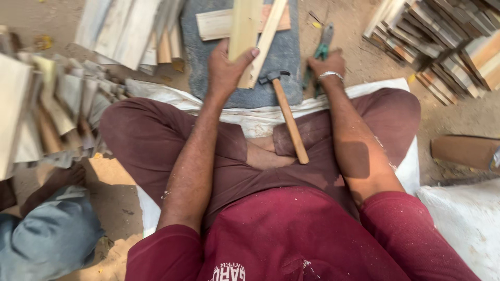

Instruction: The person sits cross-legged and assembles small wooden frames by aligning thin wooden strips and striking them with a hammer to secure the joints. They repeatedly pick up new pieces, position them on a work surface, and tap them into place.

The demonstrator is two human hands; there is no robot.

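My left hand (225, 67) grips pale wooden slats (245, 31), holding them upright over a grey stone slab (284, 62). Another flat slat (216, 23) lies across the slab behind them. My right hand (327, 65) is closed around green-handled pliers (322, 52) at the slab's right edge. A hammer (286, 114) with a wooden handle lies between my hands, its steel head on the slab and its handle resting across my lap.
Stacks of cut wooden slats lie at the left (47, 109), the top left (130, 31) and the top right (448, 47). I sit cross-legged on a white sack (250, 117). Another person's knee in blue cloth (47, 239) is at the lower left. A brown cardboard tube (463, 151) lies at the right.
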